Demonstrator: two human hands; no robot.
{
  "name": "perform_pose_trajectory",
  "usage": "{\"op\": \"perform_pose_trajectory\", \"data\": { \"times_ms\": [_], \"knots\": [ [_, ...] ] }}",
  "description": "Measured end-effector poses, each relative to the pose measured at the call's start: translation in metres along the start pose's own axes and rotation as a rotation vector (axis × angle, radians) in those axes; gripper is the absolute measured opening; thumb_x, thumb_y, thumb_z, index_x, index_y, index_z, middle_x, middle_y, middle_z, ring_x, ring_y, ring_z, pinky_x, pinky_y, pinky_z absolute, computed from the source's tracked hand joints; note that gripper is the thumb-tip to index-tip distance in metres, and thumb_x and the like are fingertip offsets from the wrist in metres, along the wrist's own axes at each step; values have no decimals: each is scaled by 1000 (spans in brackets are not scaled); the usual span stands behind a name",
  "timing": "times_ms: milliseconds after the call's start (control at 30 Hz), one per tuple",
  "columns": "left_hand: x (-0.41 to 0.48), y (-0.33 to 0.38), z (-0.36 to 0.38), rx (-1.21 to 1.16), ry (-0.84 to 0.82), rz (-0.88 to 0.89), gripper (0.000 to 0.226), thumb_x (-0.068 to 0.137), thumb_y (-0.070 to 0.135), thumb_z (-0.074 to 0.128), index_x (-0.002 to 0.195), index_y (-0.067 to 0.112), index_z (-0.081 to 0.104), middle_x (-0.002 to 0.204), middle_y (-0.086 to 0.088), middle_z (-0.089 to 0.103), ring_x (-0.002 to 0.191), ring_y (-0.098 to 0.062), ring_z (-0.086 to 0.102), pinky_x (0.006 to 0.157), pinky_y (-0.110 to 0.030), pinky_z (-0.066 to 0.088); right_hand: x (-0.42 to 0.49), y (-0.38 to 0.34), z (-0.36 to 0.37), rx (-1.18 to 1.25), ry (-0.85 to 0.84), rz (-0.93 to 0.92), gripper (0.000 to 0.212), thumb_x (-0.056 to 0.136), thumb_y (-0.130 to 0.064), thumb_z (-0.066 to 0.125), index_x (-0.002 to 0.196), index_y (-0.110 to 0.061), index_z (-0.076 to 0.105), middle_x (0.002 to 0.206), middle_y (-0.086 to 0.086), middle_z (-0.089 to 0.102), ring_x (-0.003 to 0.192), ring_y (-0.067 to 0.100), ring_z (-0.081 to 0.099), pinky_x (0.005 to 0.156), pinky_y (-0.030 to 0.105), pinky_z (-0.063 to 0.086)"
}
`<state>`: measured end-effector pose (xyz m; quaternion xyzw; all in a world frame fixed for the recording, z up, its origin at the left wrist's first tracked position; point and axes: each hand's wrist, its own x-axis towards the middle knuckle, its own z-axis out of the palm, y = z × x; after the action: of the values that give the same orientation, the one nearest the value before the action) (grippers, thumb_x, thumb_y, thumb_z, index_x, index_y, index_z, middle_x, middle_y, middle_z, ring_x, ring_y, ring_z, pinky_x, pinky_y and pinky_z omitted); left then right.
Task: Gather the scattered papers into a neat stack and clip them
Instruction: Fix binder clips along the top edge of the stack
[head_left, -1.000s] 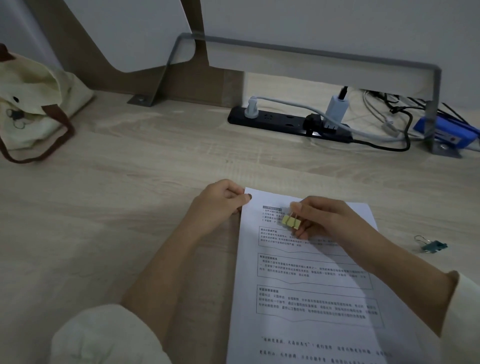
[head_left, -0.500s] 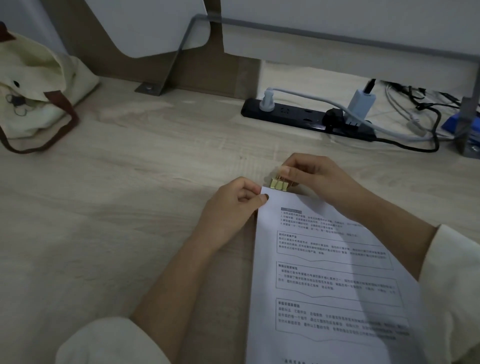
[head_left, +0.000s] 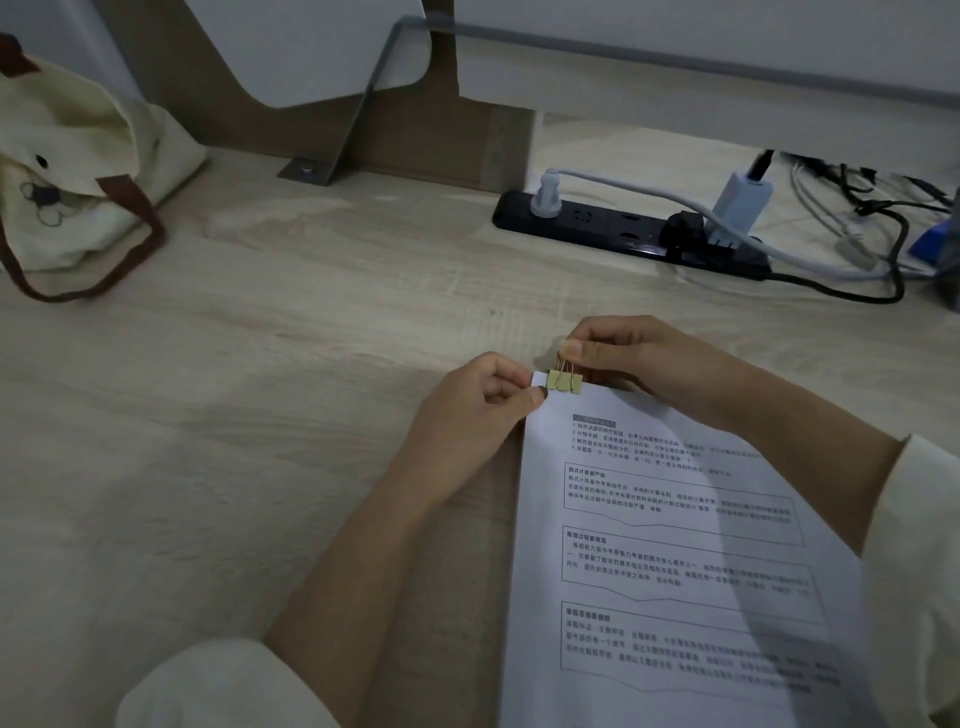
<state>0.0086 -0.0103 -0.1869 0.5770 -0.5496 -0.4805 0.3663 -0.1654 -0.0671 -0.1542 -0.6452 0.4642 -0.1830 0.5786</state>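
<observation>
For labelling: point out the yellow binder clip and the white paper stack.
yellow binder clip (head_left: 563, 382), head view, clip body.
white paper stack (head_left: 675, 561), head view, top sheet's middle.

1. We see a dim, cool-grey scene, and the wooden desk (head_left: 260, 415) looks flat and muted.
2. The papers (head_left: 649, 525), toward 5 o'clock, are the brightest surface.
3. The right forearm (head_left: 779, 441) casts a soft-edged shadow across them at 4 o'clock.
4. The centre is sharpest, and the binder clip (head_left: 563, 382) reads clearly.
5. Print smears toward 5 o'clock.
6. The tote bag (head_left: 67, 171) at 10 o'clock and the cables (head_left: 878, 228) at 2 o'clock are soft.
7. The grey rail (head_left: 675, 54) at 1 o'clock bows slightly.
</observation>
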Motion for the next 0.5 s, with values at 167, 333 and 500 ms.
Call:
{"op": "perform_pose_trajectory", "data": {
  "times_ms": [167, 333, 500],
  "knots": [
    [0, -1, -1, -2, 10, -24, 5, 85, 27, 63, 83, 27, 58, 93, 1, 72, 93, -17, 67, 94, -45, 49, -1, -3, -2, -11, -29, 94, 28, 87, -29, 57, 95, -4, 64, 84, 6, 64, 76, 16, 58, 67, 19, 47],
    [0, -1, 0, 6, 21, -40, 9, 85, 27, 63, 80, 30, 56, 95, 1, 72, 93, -16, 67, 94, -44, 49, -3, -9, -1, -52, -35, 155, 39, 85, -35, 59, 97, 2, 64, 85, 7, 64, 77, 18, 58, 73, 25, 45],
    [2, -2, 0, -1, 18, -35, 9, 85, 26, 63, 79, 29, 56, 96, -2, 72, 95, -19, 67, 94, -47, 49, -4, -13, 0, -207, 25, 204, 31, 87, -43, 55, 69, -19, 63, 54, -15, 58, 50, -4, 52, 64, 19, 36]
  ]
}}
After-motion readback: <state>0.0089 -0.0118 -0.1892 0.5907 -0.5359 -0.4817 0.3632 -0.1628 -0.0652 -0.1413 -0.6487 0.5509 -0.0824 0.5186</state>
